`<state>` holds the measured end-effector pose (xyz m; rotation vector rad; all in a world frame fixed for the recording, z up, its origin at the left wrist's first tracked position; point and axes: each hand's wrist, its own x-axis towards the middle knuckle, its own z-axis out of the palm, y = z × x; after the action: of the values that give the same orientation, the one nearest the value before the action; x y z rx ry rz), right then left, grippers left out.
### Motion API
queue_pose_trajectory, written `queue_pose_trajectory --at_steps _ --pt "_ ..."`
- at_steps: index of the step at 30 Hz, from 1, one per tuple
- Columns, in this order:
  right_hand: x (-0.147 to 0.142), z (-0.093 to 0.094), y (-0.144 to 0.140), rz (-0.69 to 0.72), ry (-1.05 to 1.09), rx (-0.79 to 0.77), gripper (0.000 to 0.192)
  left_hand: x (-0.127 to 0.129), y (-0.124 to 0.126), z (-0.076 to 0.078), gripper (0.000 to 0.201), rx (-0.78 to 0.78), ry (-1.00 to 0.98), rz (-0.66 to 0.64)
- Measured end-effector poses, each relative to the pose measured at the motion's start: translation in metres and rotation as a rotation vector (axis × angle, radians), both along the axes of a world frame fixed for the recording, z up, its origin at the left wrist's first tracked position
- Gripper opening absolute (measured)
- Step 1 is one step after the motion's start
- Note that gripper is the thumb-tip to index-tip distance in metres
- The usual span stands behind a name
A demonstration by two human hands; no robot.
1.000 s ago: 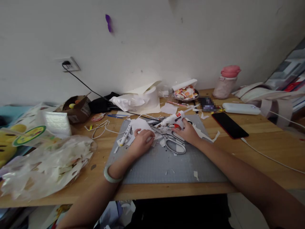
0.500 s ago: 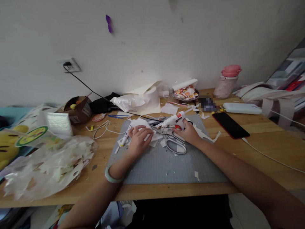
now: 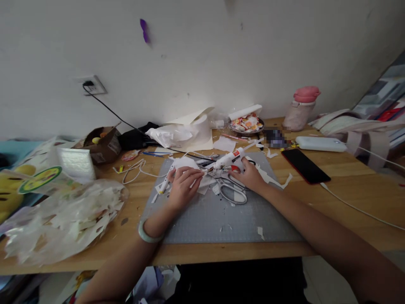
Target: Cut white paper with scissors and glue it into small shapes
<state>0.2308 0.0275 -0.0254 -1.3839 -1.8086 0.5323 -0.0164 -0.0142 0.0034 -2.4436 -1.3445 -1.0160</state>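
On the grey cutting mat (image 3: 221,215), seen from the head camera, both hands are working close together near its far edge. The right hand (image 3: 249,175) is gripping the handle of a white glue gun (image 3: 228,159), fingers clenched around it, and the gun is lying low and tilted, its nozzle pointing left toward the other hand. The left hand (image 3: 182,185) is pressing down on a white paper piece (image 3: 186,164), fingers curled over its edge and pinching it, with the glue gun's tip sitting just beside those fingertips. A pale green bangle (image 3: 147,234) is circling the left wrist. Silver scissors (image 3: 232,192) are lying on the mat between the two hands, just in front of the glue gun. A white pen-like tool (image 3: 166,180) is resting at the mat's left edge, near the left hand. Small paper scraps are dotting the mat.

Farther out on the wooden surface (image 3: 348,185), a black phone (image 3: 305,165) is lying to the right of the mat, a pink-lidded bottle (image 3: 300,109) is standing by the wall, and a clear bag of paper offcuts (image 3: 63,219) is sprawling at the left.
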Motion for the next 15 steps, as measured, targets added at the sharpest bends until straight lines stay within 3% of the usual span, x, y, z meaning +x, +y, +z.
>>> queue_pose_trajectory --at_steps 15 --pt "0.0004 0.0005 -0.001 -0.014 -0.089 0.045 0.035 0.0008 -0.0002 -0.0012 0.02 -0.001 -0.008 -0.019"
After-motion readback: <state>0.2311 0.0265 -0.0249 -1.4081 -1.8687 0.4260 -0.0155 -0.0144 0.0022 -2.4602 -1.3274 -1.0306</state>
